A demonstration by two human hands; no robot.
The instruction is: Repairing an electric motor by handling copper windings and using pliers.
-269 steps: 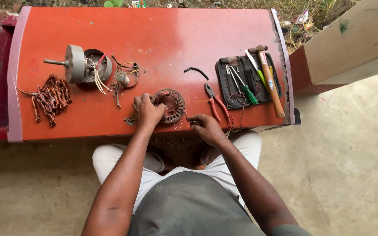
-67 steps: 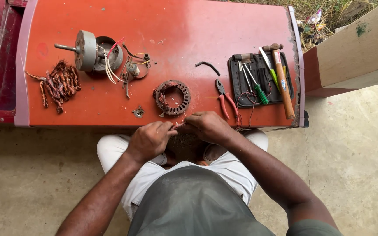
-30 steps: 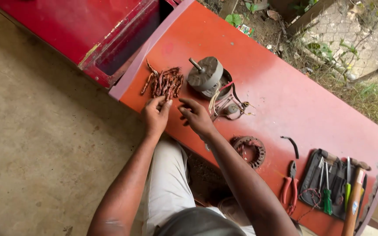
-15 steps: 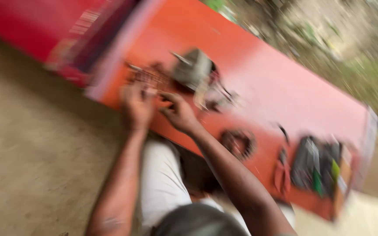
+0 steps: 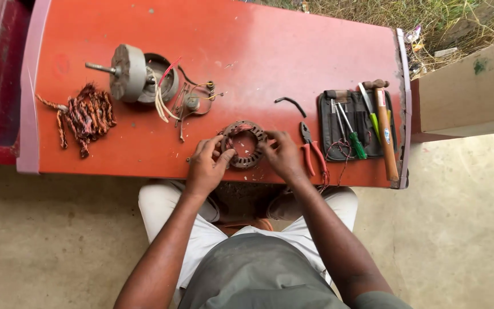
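Note:
A round rusty stator ring [image 5: 242,144] with a hole in its middle lies near the front edge of the red board [image 5: 270,51]. My left hand [image 5: 207,165] rests against the ring's left side, fingers curled on its rim. My right hand [image 5: 281,154] grips the ring's right side. Both forearms reach forward from my lap.
A grey motor rotor with shaft and loose wires [image 5: 138,80] and a heap of copper wire bundles [image 5: 84,117] lie at the left. Red-handled pliers [image 5: 313,151], a black tool pouch with screwdrivers [image 5: 347,129], a hammer [image 5: 385,129] and a small bent black piece [image 5: 290,103] lie at the right.
Both hands left the copper bundles at the board's left end and came back to the ring in the middle. The view swung back to look straight down on the board.

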